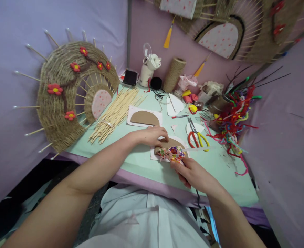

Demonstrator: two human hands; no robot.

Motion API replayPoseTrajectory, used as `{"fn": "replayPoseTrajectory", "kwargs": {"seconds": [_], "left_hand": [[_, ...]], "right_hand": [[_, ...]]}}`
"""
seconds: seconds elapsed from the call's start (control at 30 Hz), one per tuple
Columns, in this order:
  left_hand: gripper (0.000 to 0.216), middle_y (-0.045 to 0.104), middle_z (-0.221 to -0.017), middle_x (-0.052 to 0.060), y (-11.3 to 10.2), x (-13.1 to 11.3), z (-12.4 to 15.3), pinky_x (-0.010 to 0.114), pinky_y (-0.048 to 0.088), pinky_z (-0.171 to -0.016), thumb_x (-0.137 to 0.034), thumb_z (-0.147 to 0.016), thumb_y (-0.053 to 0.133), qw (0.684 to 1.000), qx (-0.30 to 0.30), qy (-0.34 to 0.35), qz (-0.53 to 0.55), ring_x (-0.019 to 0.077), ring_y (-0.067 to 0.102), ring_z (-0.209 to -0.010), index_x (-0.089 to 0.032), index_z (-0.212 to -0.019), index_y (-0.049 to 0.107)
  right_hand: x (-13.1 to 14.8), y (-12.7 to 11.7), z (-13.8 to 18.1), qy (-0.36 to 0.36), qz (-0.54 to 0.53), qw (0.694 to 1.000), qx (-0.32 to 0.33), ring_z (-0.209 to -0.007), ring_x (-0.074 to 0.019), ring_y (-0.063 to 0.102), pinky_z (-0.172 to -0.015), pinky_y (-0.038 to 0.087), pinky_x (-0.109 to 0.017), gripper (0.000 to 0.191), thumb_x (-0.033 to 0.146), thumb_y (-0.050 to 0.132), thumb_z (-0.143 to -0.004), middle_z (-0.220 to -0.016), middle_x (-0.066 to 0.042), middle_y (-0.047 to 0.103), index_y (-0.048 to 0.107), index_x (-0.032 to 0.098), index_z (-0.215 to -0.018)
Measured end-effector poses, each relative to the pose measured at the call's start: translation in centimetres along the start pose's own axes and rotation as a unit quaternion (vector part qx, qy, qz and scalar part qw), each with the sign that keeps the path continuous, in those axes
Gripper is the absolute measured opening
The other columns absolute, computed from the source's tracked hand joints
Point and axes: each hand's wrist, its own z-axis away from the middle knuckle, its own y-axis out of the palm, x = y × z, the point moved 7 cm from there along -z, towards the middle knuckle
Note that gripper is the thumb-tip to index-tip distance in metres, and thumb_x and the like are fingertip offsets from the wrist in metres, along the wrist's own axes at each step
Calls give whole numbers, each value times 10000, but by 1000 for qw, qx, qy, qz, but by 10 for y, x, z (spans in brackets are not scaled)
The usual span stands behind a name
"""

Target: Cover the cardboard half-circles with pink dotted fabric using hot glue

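In the head view, my right hand (pixel 190 171) is closed around a glue gun (pixel 171 154) with a flowery pattern, and a long pale glue stick (pixel 199 149) juts from its rear to the right. Below the gun lies a brown cardboard half-circle (pixel 176 142) on a white piece of fabric or paper (pixel 155 153). My left hand (pixel 153 135) grips the cardboard at its upper left with bent fingers. The gun's nozzle points left over the cardboard, close to my left fingers; I cannot tell whether it touches.
Another cardboard half-circle (pixel 144 118) lies behind on white backing. Left are wooden sticks (pixel 115 113) and a twine-wrapped fan-like piece (pixel 64 89). Pliers (pixel 202 136), scissors (pixel 192 131) and a red pen (pixel 179 116) lie right. Twine (pixel 174 74), a bottle (pixel 148 70) and pipe cleaners (pixel 237 124) stand further back.
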Motion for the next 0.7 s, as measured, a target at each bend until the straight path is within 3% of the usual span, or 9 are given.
{"fn": "replayPoseTrajectory", "kwargs": {"seconds": [0.7], "left_hand": [[314,528,-1253,67,-2,0,0,337,311,-986,-255,-779,574,1000,18,-9,-5,235,447,-1169,-229,-1091,606]], "right_hand": [[-13,-17,8,-4,14,999,-32,-384,-91,476,-432,366,-201,437,455,421,-875,-432,17,491,441,181,-535]]}}
